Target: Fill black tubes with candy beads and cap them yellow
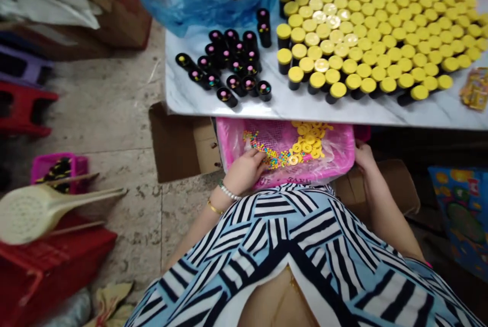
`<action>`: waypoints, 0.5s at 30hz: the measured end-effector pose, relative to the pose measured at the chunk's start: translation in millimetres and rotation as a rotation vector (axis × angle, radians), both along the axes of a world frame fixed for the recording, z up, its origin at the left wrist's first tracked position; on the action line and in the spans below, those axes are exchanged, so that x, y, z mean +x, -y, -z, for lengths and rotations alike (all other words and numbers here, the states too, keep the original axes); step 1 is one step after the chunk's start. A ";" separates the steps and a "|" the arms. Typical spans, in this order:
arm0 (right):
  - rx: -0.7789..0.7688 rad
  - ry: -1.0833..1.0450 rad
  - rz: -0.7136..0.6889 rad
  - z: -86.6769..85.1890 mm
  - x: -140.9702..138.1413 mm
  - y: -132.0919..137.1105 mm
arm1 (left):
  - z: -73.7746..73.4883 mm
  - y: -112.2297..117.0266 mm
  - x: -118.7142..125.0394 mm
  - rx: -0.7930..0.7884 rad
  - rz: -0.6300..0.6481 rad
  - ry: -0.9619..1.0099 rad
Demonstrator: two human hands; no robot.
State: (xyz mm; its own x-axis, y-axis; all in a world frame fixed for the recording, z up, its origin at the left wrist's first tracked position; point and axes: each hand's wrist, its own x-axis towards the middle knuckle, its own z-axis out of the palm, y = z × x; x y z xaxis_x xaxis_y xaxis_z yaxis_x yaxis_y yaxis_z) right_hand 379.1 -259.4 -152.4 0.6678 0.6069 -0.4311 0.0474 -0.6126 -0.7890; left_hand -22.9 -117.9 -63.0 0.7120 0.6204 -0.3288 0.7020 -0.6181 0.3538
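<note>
Centrally, a pink basket point(348, 151) stands against the seated person's patterned clothing point(274, 210), just below the near edge of a marbled table point(244, 108). Clear plastic lies about its inner wall. Its contents form two groups: small multicoloured beads point(276, 156) spread from the left side across the near middle, and round yellow pieces point(310, 139) heaped toward the far right, the two mingling where they meet.

Beyond the basket, toward its left, sit black tubes point(224, 95) with pink and other coloured bits showing at their tops; farther back, a blue bag point(171, 4) contains dark items. Beyond it to the right, yellow-topped tubes point(368, 85) stand in a dense array. An open cardboard box point(173, 149) flanks the basket on the left. Well apart on that side, a smaller pink bin point(82, 172) holds black-and-yellow pieces.

The left hand point(247, 168) reaches over the basket's left rim, fingers bent and close together, tips at the edge of the beads; from here I cannot tell whether any are pinched. The right hand point(365, 156) is at the basket's right rim, its fingers hidden, so their grip cannot be told.
</note>
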 end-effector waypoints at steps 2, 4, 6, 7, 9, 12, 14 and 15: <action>-0.082 0.077 -0.090 -5.0 -3.9 -5.6 | -2.7 -2.5 -1.7 0.038 -0.046 0.080; -0.164 0.161 -0.167 -8.2 -3.8 -13.9 | -7.1 -7.1 -1.0 0.067 -0.058 0.121; -0.244 0.272 -0.218 -14.2 1.5 -21.4 | -13.2 -12.7 0.9 0.095 -0.055 0.126; -0.278 0.336 -0.231 -19.7 5.1 -23.2 | -16.4 -15.3 2.1 0.107 -0.054 0.124; -0.328 0.471 -0.242 -37.6 9.8 -21.5 | -21.5 -18.4 5.7 0.123 -0.048 0.127; -0.354 0.801 -0.348 -80.0 -2.5 -8.6 | -21.0 -15.5 18.6 0.099 -0.017 0.124; -0.296 1.019 -0.471 -111.0 -27.0 -1.3 | -13.6 -8.6 34.0 0.046 0.035 0.104; -0.220 1.073 -0.532 -124.4 -42.7 -0.2 | -8.2 -4.3 42.9 0.016 0.071 0.091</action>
